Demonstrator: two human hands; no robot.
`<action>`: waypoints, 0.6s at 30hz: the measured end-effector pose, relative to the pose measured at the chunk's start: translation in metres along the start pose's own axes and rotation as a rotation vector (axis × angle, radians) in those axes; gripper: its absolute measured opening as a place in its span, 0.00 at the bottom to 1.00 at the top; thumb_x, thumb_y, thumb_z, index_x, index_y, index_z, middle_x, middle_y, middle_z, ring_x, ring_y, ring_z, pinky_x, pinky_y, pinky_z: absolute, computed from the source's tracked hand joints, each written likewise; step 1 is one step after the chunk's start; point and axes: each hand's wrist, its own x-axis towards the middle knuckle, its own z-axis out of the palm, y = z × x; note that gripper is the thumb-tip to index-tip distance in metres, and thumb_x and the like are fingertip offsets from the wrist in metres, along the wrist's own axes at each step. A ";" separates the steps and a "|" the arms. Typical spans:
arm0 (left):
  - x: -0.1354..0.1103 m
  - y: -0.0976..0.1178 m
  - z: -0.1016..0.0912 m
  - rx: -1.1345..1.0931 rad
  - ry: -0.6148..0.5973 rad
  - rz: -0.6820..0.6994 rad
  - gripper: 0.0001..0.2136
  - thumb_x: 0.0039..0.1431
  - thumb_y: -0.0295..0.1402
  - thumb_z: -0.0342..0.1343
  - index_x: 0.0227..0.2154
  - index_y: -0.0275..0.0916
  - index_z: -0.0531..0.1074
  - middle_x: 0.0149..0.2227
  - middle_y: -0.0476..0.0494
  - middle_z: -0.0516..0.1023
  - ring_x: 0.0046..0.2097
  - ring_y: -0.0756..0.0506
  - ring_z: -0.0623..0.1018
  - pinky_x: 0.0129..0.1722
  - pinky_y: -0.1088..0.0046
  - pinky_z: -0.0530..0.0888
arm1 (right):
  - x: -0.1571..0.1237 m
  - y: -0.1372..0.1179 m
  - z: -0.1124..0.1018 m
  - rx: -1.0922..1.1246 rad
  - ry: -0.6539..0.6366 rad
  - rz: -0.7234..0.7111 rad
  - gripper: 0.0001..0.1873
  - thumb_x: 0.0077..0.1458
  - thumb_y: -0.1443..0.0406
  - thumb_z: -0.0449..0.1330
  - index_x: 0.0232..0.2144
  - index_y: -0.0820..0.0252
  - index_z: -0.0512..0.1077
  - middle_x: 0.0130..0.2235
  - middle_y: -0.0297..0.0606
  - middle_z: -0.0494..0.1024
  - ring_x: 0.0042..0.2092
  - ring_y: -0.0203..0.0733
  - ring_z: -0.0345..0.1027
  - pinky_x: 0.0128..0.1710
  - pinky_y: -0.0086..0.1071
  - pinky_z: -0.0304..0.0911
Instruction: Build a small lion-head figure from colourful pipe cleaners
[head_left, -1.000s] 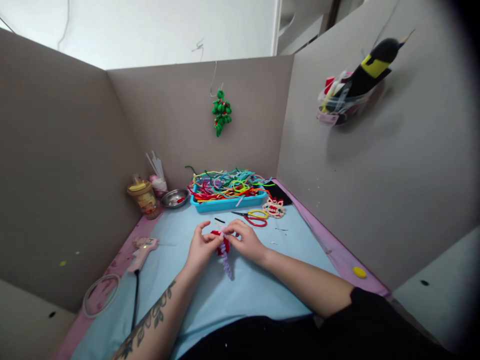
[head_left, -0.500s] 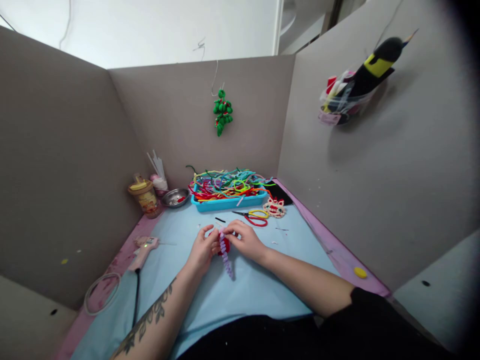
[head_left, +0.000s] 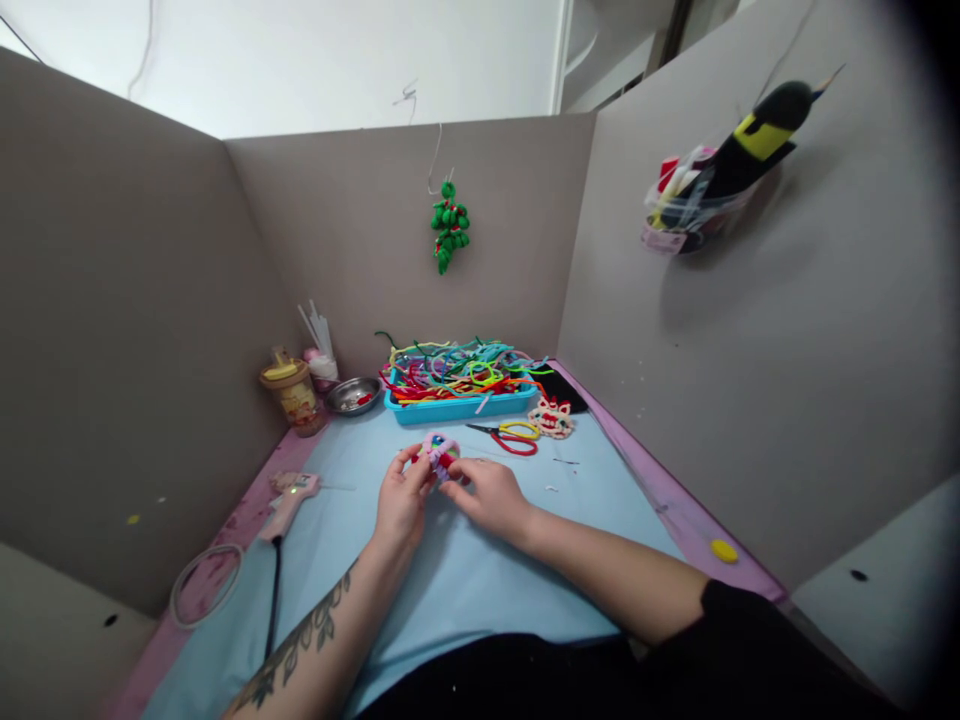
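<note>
Head feed, the only one I have, shows the left hand (head_left: pixel 401 508) pinching a lilac-and-red fuzzy piece (head_left: pixel 440 455) between thumb and fingers, over the blue cloth (head_left: pixel 495 595), on the wearer's side of the blue tray (head_left: pixel 466 408). I see its lilac loop arching away from the wearer, toward the tray, and a short lilac end pointing back between the hands. Fingers cover too much for me to tell its long axis. Right hand (head_left: pixel 499 497) has thumb and forefinger slightly parted at its edge; I cannot tell if they grip.
</note>
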 end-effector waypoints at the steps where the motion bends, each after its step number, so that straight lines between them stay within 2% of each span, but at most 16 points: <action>1: 0.000 -0.002 0.000 0.009 0.001 0.011 0.23 0.40 0.35 0.68 0.39 0.37 0.67 0.31 0.47 0.79 0.32 0.50 0.79 0.37 0.75 0.72 | 0.000 0.000 0.002 0.056 -0.021 0.049 0.06 0.52 0.61 0.60 0.33 0.56 0.72 0.32 0.37 0.78 0.33 0.41 0.70 0.35 0.33 0.62; 4: 0.001 -0.005 0.000 0.059 0.016 0.039 0.24 0.38 0.36 0.68 0.38 0.35 0.67 0.30 0.46 0.79 0.31 0.49 0.79 0.36 0.74 0.72 | 0.002 0.002 0.010 0.337 -0.078 0.196 0.07 0.52 0.62 0.59 0.33 0.58 0.73 0.29 0.34 0.77 0.30 0.38 0.70 0.31 0.30 0.63; 8: 0.003 -0.007 -0.002 0.126 0.006 0.068 0.24 0.38 0.38 0.68 0.38 0.35 0.67 0.28 0.47 0.79 0.29 0.49 0.78 0.32 0.76 0.70 | 0.005 0.002 0.017 0.744 -0.184 0.317 0.10 0.48 0.59 0.61 0.29 0.61 0.71 0.24 0.32 0.73 0.26 0.34 0.67 0.28 0.28 0.62; 11: 0.005 -0.007 -0.005 0.156 -0.008 0.098 0.23 0.39 0.38 0.68 0.38 0.35 0.67 0.27 0.47 0.79 0.28 0.50 0.77 0.31 0.76 0.70 | 0.005 0.000 0.014 0.941 -0.195 0.416 0.12 0.45 0.58 0.62 0.27 0.61 0.70 0.23 0.31 0.73 0.24 0.33 0.66 0.28 0.28 0.62; 15: 0.003 -0.006 -0.006 0.198 -0.015 0.115 0.22 0.39 0.38 0.67 0.37 0.35 0.68 0.25 0.47 0.79 0.28 0.49 0.77 0.34 0.74 0.71 | 0.009 0.005 0.006 0.985 -0.154 0.499 0.10 0.45 0.60 0.62 0.25 0.62 0.70 0.21 0.31 0.72 0.22 0.33 0.64 0.24 0.27 0.60; 18: 0.001 -0.004 -0.004 0.242 -0.012 0.116 0.21 0.40 0.37 0.67 0.37 0.34 0.69 0.25 0.47 0.79 0.28 0.50 0.77 0.32 0.76 0.70 | 0.012 0.012 0.001 0.797 -0.103 0.446 0.07 0.46 0.62 0.60 0.23 0.62 0.69 0.19 0.29 0.70 0.21 0.32 0.61 0.24 0.26 0.57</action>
